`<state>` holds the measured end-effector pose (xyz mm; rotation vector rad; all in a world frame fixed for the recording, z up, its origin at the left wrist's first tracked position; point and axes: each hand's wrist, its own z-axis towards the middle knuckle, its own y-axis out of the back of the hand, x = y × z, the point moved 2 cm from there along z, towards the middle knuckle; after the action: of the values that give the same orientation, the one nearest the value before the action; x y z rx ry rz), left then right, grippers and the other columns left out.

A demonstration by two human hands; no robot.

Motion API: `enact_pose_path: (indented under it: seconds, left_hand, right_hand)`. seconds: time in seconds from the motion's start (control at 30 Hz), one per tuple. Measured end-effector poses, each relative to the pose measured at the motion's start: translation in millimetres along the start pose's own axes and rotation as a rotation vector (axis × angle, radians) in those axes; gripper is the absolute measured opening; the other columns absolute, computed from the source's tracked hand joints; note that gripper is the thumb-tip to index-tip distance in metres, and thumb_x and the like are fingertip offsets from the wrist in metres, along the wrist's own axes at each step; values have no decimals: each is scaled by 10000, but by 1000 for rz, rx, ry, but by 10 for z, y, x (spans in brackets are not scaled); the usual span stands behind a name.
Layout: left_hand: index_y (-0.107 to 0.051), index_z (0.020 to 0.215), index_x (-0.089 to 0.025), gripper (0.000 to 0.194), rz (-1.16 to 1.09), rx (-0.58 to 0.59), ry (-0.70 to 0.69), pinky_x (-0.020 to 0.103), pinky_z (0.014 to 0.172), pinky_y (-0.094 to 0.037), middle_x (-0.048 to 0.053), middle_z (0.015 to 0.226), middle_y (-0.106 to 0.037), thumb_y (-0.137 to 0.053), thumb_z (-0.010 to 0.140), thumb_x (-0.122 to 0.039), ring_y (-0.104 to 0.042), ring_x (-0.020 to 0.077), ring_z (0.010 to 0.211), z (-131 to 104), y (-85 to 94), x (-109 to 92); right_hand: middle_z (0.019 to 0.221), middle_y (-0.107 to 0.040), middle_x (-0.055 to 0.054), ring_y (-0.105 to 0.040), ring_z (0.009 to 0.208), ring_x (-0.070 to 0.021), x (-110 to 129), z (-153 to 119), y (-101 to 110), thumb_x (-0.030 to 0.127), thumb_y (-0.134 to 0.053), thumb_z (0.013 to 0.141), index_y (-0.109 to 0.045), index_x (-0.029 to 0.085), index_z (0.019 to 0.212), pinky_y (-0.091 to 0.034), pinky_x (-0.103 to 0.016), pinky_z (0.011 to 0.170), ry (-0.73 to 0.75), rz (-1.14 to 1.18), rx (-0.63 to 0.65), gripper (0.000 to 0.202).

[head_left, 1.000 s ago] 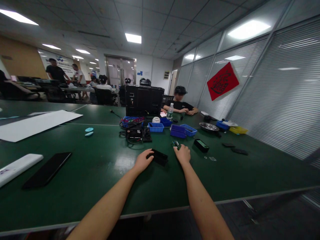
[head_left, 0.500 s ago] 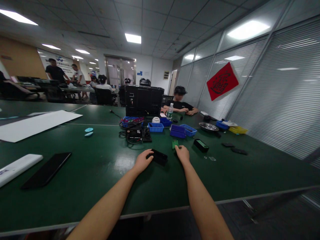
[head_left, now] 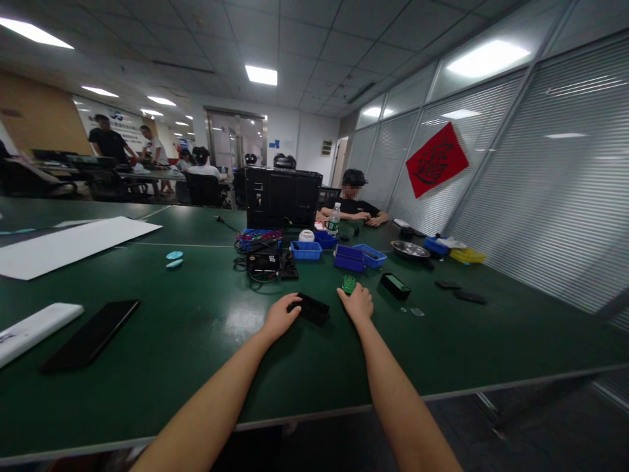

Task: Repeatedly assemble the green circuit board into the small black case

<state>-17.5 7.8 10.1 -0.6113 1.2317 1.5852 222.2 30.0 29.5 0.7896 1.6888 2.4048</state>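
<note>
My left hand (head_left: 282, 315) is closed on the near left end of a black rectangular case (head_left: 312, 309), which rests on the green table. Just right of it lies my right hand (head_left: 358, 303), thumb spread away from the fingers. A small green circuit board (head_left: 348, 284) shows right beyond its fingertips, between thumb and fingers; whether they touch it I cannot tell. Farther right stands a second black case (head_left: 395, 286) with a green board inside. A small ring (head_left: 403, 310) and a clear piece (head_left: 417, 312) lie in front of that case.
Blue bins (head_left: 306, 250), a baseball (head_left: 306, 236), a water bottle (head_left: 334, 219) and a black device with cables (head_left: 264, 263) stand ahead. A metal bowl (head_left: 409, 249) is at right. Dark flat pieces (head_left: 470, 297) lie at right. A person (head_left: 354, 200) sits across the table.
The green board now faces up more flatly and sits slightly farther right. My right thumb has spread away from the fingers. My left hand and the black case stay where they were.
</note>
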Motion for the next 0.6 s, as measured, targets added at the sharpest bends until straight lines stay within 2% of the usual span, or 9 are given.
enact_pose_path:
  seconds: [0.17, 0.27, 0.43, 0.6]
  left_hand:
    - [-648, 939, -243, 254, 21, 6, -10, 350, 997, -326, 29, 1162, -576, -551, 704, -238, -497, 195, 1104, -2, 12, -16]
    - [-645, 946, -244, 256, 40, 8, -15, 349, 993, -329, 31, 1170, -568, -546, 710, -247, -496, 198, 1102, -5, 17, -10]
    - [-619, 1004, -233, 317, 54, 2, -25, 328, 941, -366, 39, 1118, -583, -554, 694, -221, -521, 193, 1036, 4, 5, 26]
    - [-477, 1208, -219, 605, 108, 13, 7, 284, 749, -433, 29, 898, -589, -639, 628, -273, -548, 160, 774, 2, -20, 54]
  right_hand:
    - [1128, -477, -182, -459, 1054, -300, -5, 22, 24, 367, -471, 767, -433, 110, 1202, -386, -387, 823, -5, -35, 41, 507]
    - [1130, -482, -167, -464, 1048, -301, -43, 54, 97, 297, -456, 761, -453, 145, 1208, -393, -390, 812, -32, -19, 60, 472]
    - [1132, -484, -174, -458, 1048, -313, -56, 56, 153, 412, -483, 748, -453, 139, 1215, -392, -408, 812, -36, -20, 91, 542]
    - [1105, -514, -155, -477, 1023, -297, -48, 56, 138, 417, -475, 766, -491, 154, 1177, -403, -388, 799, -9, -36, 102, 488]
